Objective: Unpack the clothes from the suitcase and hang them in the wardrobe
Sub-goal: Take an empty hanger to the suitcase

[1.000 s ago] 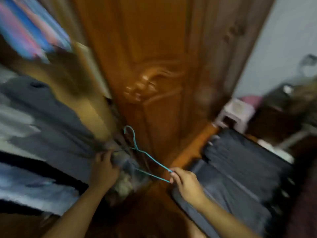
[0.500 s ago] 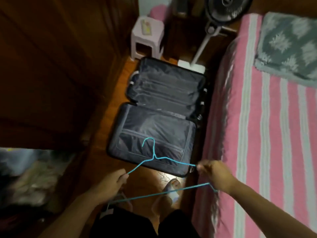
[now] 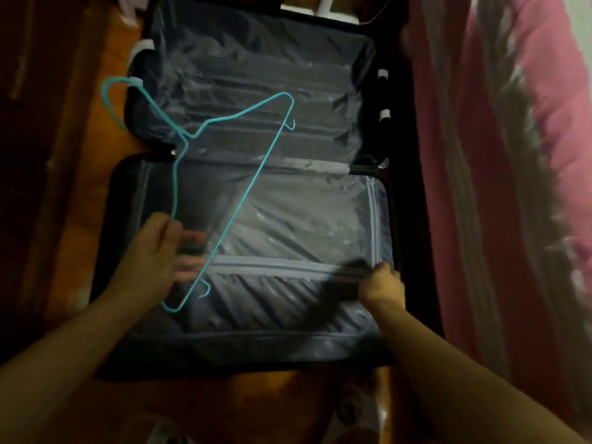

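— Both hands have dropped to the suitcase (image 3: 250, 318) since half a second back?
— Yes. Right hand (image 3: 381, 288) is nearer, pinching the zip's right end; left hand (image 3: 153, 251) holds the teal hanger (image 3: 224, 232).
— Clothes?
— Hidden; zipped liner runs crosswise, leftward.

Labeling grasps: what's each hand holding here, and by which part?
Left hand holds the teal hanger by one sloping arm, near its lower corner. Right hand is closed at the suitcase's zip; too blurred to confirm.
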A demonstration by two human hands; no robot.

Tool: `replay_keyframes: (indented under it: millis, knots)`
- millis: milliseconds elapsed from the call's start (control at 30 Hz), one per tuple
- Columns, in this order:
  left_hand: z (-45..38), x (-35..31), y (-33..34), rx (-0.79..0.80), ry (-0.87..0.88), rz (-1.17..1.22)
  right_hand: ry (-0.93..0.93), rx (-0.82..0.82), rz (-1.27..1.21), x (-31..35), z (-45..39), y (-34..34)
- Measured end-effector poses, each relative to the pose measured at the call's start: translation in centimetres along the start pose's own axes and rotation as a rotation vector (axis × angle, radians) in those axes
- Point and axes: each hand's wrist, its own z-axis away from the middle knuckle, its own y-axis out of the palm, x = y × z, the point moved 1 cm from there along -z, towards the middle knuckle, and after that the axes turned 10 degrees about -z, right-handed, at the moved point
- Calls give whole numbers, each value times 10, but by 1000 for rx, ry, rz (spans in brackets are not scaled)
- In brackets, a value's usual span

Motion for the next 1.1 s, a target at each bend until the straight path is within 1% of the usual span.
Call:
replay_keyframes:
  millis: [67, 100, 167, 233, 300, 367, 433, 533, 600, 667, 733, 833, 867, 933, 1000, 1067, 1100]
  knots:
    - [-34, 11, 16, 84, 1, 61, 28, -136, 0, -10, -26, 36]
    - [-48, 12, 23, 118, 0, 99, -15, -220, 15, -12, -38, 46]
    - [-74, 6, 30, 113, 36, 145, -207, -374, 35, -4, -67, 51]
    - [-98, 5, 29, 46, 87, 162, -416, -438, -8, 18, -100, 38]
    - [-117, 15, 31, 4, 121, 140, -558, -401, 16, 44, -124, 21]
    - [-131, 33, 35, -10, 129, 77, -604, -310, 137, 64, -138, 12]
    - [-139, 50, 38, 7, 114, 53, -577, -239, 215, 76, -147, 8]
    - [-140, 63, 37, 26, 120, 84, -517, -217, 236, 88, -159, 0]
    - [-138, 63, 37, 7, 143, 88, -546, -275, 284, 94, -167, -5]
    - [-134, 60, 38, -9, 151, 93, -648, -372, 365, 97, -172, -8]
    - [-132, 57, 42, -22, 158, 83, -728, -444, 394, 97, -178, -10]
    - [-134, 57, 46, 1, 167, -25, -670, -509, 325, 95, -178, -15]
    - [-134, 57, 48, 13, 167, -52, -650, -518, 336, 92, -178, -16]
    - [-136, 59, 50, 38, 163, -74, -658, -513, 457, 88, -177, -20]
    - [-139, 60, 52, 42, 162, -87, -706, -513, 639, 87, -175, -27]
    - [-144, 62, 54, 40, 170, -115, -762, -470, 859, 83, -172, -31]
    - [-145, 63, 55, 45, 170, -128, -809, -421, 934, 76, -170, -30]
